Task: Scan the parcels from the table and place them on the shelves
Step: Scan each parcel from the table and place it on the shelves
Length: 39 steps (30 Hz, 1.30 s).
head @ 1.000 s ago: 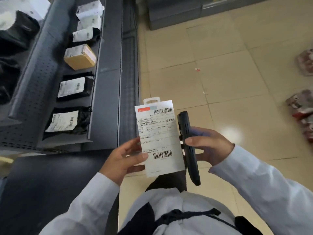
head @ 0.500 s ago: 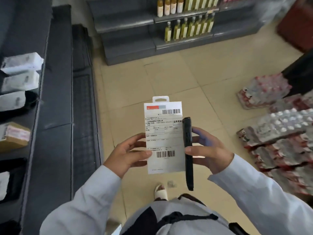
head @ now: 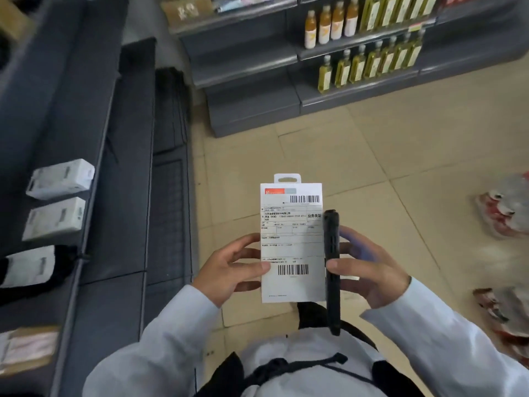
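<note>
At frame centre | left hand (head: 229,270) pinches white labelled parcel (head: 292,242) upright | right hand (head: 372,273) grips black scanner (head: 332,270) touching parcel's right edge

1. Parcel (head: 292,245): centre, between both hands.
2. Left hand (head: 229,270) on parcel's left edge.
3. Scanner (head: 332,270) touching parcel's right edge, in right hand (head: 372,276).
4. Shelf (head: 94,196) left of parcel, boxes (head: 60,179) on it.
5. Bottles (head: 369,64) beyond parcel.

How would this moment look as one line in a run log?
stage: scanning | left hand: holds white parcel | right hand: holds black scanner edge-on beside label | shelving: not yet
</note>
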Each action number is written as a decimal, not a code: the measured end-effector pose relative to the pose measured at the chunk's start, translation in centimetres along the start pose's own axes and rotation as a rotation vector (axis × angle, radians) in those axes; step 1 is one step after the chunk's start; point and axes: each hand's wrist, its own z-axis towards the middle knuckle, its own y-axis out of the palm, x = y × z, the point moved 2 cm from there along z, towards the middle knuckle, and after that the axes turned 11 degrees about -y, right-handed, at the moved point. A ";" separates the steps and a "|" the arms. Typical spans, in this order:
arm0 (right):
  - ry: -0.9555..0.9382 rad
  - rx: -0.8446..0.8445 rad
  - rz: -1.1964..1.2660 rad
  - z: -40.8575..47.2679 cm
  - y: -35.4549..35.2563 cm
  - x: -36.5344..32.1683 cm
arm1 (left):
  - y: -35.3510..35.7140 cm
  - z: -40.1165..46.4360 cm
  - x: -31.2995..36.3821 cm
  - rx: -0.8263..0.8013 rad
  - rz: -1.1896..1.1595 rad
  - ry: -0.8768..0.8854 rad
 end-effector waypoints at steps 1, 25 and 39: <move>0.014 -0.033 0.001 2.5 0.3 -0.9 | -0.9 0.8 1.3 0.020 -0.031 -0.013; 0.076 -0.403 -0.309 53.3 18.3 -16.1 | -28.6 25.7 26.6 0.165 -0.334 0.124; 0.270 -0.737 -0.297 75.1 22.9 -19.6 | -33.3 34.5 36.2 0.563 -0.703 0.052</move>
